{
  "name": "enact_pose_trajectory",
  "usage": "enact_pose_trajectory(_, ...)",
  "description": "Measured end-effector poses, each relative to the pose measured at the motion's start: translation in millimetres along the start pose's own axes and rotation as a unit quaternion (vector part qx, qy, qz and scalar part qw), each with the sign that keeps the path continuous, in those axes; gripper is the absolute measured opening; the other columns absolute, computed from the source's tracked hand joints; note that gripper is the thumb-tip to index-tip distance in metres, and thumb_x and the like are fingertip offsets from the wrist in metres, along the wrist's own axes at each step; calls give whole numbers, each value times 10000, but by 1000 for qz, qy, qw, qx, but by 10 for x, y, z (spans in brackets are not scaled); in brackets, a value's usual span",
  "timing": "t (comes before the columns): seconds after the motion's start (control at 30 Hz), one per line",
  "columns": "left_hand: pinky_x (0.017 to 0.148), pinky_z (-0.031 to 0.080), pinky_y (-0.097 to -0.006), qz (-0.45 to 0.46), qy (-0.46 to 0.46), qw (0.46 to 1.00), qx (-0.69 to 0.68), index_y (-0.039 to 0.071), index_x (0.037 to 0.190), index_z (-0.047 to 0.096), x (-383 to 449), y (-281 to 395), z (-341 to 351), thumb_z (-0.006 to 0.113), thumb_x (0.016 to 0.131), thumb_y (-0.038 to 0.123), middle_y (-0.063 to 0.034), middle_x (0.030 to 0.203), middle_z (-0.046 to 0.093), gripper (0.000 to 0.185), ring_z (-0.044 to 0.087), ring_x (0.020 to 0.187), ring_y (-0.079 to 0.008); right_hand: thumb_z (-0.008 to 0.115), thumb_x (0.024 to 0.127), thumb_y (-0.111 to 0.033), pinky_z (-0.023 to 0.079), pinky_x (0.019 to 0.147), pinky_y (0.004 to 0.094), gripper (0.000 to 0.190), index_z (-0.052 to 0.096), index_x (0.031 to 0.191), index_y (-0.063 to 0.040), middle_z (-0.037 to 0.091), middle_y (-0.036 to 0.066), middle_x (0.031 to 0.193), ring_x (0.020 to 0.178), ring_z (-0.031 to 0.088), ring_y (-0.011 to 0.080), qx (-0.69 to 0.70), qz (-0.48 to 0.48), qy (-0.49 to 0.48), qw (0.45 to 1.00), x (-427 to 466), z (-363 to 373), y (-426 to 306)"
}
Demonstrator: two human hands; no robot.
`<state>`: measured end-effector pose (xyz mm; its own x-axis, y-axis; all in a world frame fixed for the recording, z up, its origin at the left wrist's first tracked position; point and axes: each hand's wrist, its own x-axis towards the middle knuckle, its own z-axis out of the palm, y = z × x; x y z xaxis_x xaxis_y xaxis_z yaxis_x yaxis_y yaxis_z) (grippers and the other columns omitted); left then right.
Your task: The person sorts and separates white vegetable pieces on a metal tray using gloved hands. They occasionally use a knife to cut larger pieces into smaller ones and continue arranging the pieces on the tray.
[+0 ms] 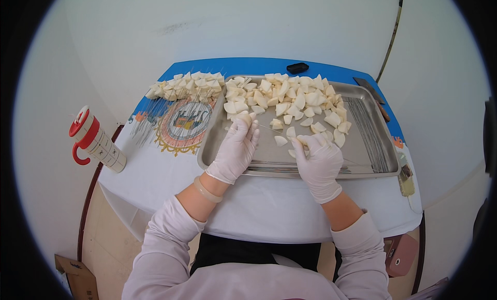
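My left hand (237,146), in a thin white glove, pinches a pale cut piece (244,117) over the left part of a metal tray (205,144). A thin metal skewer (271,128) runs from that piece to my right hand (319,160), also gloved, whose fingers are closed on the skewer; whether they also hold a pale piece is partly hidden. A heap of white wedge-shaped vegetable or fruit pieces (299,98) fills the tray's back. Bare metal skewers (367,136) lie along its right side, and more (279,170) along the front edge.
Loaded skewers (190,86) are piled left of the tray on the table covering. A red-lidded bottle (101,142) stands at the left edge. A black object (298,68) lies behind the tray; a wooden-handled knife or cleaver (371,91) and a phone-like object (406,179) lie right.
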<state>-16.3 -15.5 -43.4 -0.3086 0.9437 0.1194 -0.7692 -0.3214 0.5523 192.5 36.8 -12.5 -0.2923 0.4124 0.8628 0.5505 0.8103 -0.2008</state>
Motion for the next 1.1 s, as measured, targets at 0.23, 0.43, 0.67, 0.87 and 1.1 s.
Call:
enact_pose_trajectory(0.23,971,526,-255,-21,9,999,25,95,1318,570,-58,-53,57,586,1047,246,-2,1203,612,311,603,1070,-103,795,837,-206,457,555,381,115,705,836,-135,586,34,709,607,592,255,35,16,-8,999,-24,30,-29)
enact_pose_trajectory(0.43,987,498,-273,-24,-13,994,106,126,1271,572,-102,-84,147,590,1045,304,-9,1240,612,288,590,1092,-104,783,854,-226,445,528,372,115,696,832,-153,573,31,704,590,586,247,70,64,-24,995,-95,93,-60)
enact_pose_trajectory(0.67,982,481,-270,-11,-16,989,145,105,1281,562,-112,-64,153,578,1056,292,-35,1254,608,293,586,1071,-104,772,868,-223,436,519,371,117,690,818,-155,562,23,698,578,579,238,52,67,-28,996,-99,85,-96)
enact_pose_trajectory(0.87,934,476,-265,17,3,987,162,93,1240,616,-164,-59,246,597,1049,253,-36,1223,642,250,591,1033,-101,767,872,-218,435,514,357,97,702,835,-157,559,19,699,576,579,230,68,75,-16,995,-118,108,-122)
enact_pose_trajectory(1.1,923,477,-277,11,18,990,139,127,1241,621,-176,-37,286,626,1028,331,-26,1251,643,295,590,1079,-109,765,875,-220,444,525,366,96,701,841,-157,552,22,696,581,581,233,51,66,-15,996,-87,95,-115)
